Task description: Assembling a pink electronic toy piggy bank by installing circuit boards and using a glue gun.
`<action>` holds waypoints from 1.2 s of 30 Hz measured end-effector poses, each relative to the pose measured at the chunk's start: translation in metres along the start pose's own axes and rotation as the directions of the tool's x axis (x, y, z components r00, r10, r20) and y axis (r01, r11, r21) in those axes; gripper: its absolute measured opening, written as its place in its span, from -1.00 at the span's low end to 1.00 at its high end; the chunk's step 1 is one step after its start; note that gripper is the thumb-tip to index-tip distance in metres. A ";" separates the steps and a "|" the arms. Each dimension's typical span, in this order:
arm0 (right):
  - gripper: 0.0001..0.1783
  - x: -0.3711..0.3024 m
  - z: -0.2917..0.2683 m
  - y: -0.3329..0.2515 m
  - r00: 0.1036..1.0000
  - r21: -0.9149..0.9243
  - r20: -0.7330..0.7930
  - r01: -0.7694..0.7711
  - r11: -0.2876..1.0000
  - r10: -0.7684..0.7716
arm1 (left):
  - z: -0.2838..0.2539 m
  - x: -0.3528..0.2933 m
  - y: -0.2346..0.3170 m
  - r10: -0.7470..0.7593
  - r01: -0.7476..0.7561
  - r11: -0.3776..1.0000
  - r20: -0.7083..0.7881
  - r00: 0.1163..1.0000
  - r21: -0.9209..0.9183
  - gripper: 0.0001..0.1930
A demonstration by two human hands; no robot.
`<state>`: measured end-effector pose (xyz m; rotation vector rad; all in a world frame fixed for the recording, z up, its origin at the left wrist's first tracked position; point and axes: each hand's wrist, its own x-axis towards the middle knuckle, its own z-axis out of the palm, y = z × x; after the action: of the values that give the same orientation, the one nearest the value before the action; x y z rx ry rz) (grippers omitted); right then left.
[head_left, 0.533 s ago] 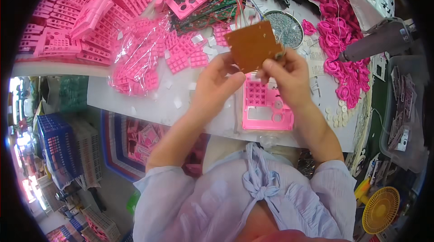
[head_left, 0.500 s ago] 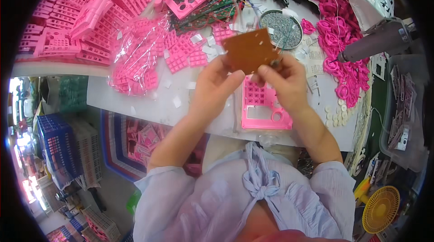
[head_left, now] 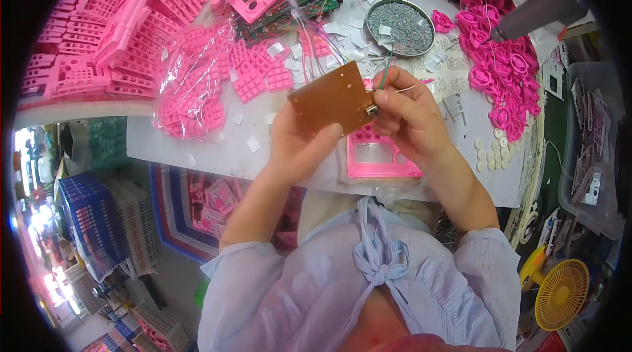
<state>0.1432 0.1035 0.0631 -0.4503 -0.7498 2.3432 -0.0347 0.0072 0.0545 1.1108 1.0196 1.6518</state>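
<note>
A brown circuit board (head_left: pixel 327 102) is tilted above the table, its bare side up. My left hand (head_left: pixel 297 146) grips it by the lower left, thumb on top and fingers beneath. At the board's right edge, beside a small metal part (head_left: pixel 372 110), my right hand (head_left: pixel 416 115) pinches thin wires (head_left: pixel 386 75), green and white; its fingertips sit close against the board. More thin wires rise behind the board's upper edge. Below the hands lies a pink plastic casing (head_left: pixel 378 170) with square key openings, partly hidden by the board and my right hand.
Pink key pads (head_left: pixel 260 72) and casings (head_left: pixel 131 29) pile at left. A round tin of screws (head_left: pixel 401 28) stands behind my hands. Magenta plastic rings (head_left: pixel 490 56) heap at right under a grey power screwdriver (head_left: pixel 540 13). White discs (head_left: pixel 490 154) lie nearer.
The board has turned and come lower and left, carried by my left hand. My right hand has shifted from the board's lower edge to the wires at its right side.
</note>
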 end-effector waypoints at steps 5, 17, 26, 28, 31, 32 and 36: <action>-0.91 0.007 -0.004 0.004 0.978 0.017 -0.142 0.159 0.987 -0.155 | -0.031 0.002 -0.008 -0.278 0.289 0.950 0.106 0.955 -0.117 -0.65; -0.83 0.003 0.006 0.016 0.867 -0.181 -0.276 0.378 0.908 -0.416 | -0.014 0.005 -0.022 -0.297 0.235 0.852 -0.063 0.953 -0.467 -0.50; -0.91 -0.022 -0.005 0.012 0.955 -0.137 -0.060 0.281 0.950 -0.291 | -0.014 0.003 -0.026 -0.190 0.105 0.903 -0.168 0.967 -0.418 -0.59; -0.93 -0.027 -0.005 0.007 0.970 -0.163 -0.190 0.124 0.979 -0.154 | -0.012 0.000 -0.024 -0.147 0.084 0.929 -0.150 0.978 -0.361 -0.59; -0.87 -0.018 0.000 -0.002 0.985 -0.136 -0.173 -0.024 0.990 0.000 | -0.009 -0.004 -0.025 -0.068 0.025 0.946 -0.121 0.990 -0.322 -0.60; -0.86 -0.014 0.002 0.000 0.985 -0.176 -0.172 -0.012 0.984 -0.019 | -0.008 -0.005 -0.026 -0.045 0.010 0.954 -0.109 0.993 -0.298 -0.57; -0.84 0.005 0.011 0.018 0.974 -0.259 -0.192 0.064 0.964 -0.116 | -0.005 -0.009 -0.029 0.015 -0.031 0.980 -0.083 0.996 -0.196 -0.52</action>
<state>0.1257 0.0911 0.0602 -0.7407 -0.9501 2.0850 -0.0315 0.0061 0.0237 0.9340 0.8739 1.7870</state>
